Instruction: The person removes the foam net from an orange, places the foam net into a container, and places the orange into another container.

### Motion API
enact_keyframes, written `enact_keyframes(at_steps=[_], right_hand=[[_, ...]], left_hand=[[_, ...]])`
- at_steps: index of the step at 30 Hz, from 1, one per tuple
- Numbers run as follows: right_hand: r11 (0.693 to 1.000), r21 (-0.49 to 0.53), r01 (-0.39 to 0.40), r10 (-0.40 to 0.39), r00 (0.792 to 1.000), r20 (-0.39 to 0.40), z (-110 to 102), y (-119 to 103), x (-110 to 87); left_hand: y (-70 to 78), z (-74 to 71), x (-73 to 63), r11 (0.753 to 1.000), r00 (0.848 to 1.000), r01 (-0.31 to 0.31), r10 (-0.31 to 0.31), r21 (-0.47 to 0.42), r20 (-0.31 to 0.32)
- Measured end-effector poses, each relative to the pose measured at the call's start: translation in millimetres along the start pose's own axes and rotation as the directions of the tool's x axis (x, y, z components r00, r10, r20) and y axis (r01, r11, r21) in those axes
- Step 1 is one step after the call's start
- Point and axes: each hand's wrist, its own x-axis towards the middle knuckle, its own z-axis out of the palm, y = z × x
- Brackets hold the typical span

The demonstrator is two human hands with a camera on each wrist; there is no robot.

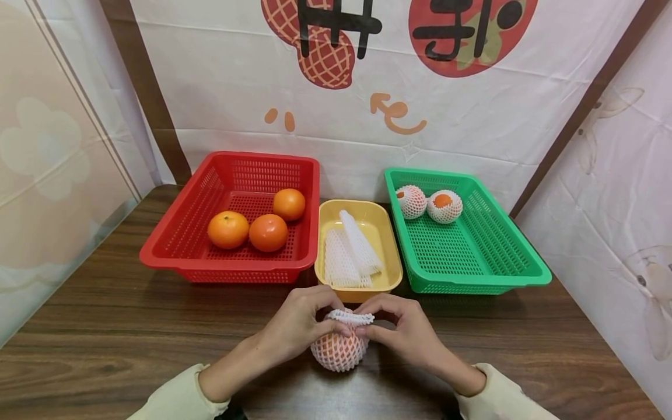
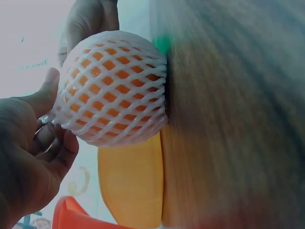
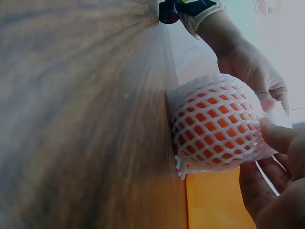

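Note:
An orange fruit in a white foam net sleeve (image 1: 340, 350) sits on the wooden table, its orange skin showing through the mesh. My left hand (image 1: 298, 324) pinches the upper left rim of the sleeve between thumb and fingers. On the opposite side, my right hand (image 1: 404, 329) pinches the rim near the top right, the two thumbs close together. The sleeve's open end bunches above the fruit. In the left wrist view the netted fruit (image 2: 116, 90) rests against the tabletop, and the right wrist view shows the mesh (image 3: 214, 124) stretched round it.
A red basket (image 1: 231, 264) at the back left holds three bare orange fruits (image 1: 268, 233). The yellow tray (image 1: 385, 245) in the middle holds flat foam sleeves (image 1: 349, 251). At the back right, a green basket (image 1: 493, 256) contains two netted fruits (image 1: 444, 207). A printed curtain hangs behind.

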Motion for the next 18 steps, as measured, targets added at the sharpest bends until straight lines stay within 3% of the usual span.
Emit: enact_keyframes(at_steps=[4,12,18], right_hand=[[0.999,-0.012,-0.035,0.034,0.998,-0.048,0.7,-2.9,-0.2],[0.997,-0.049,-0.055,0.05,0.995,-0.087,-2.1,-4.8,0.2],[0.999,-0.029,-0.027,0.026,0.998,-0.057,-2.5,4.7,-1.0]], left_hand=[[0.7,-1.2,0.4,0.999,0.999,0.048,-0.048,0.016,0.021],[1.2,-6.2,1.7,0.988,0.981,0.135,-0.143,0.068,0.127],[1.1,-6.1,1.6,0.988,0.982,0.153,-0.155,0.029,0.108]])
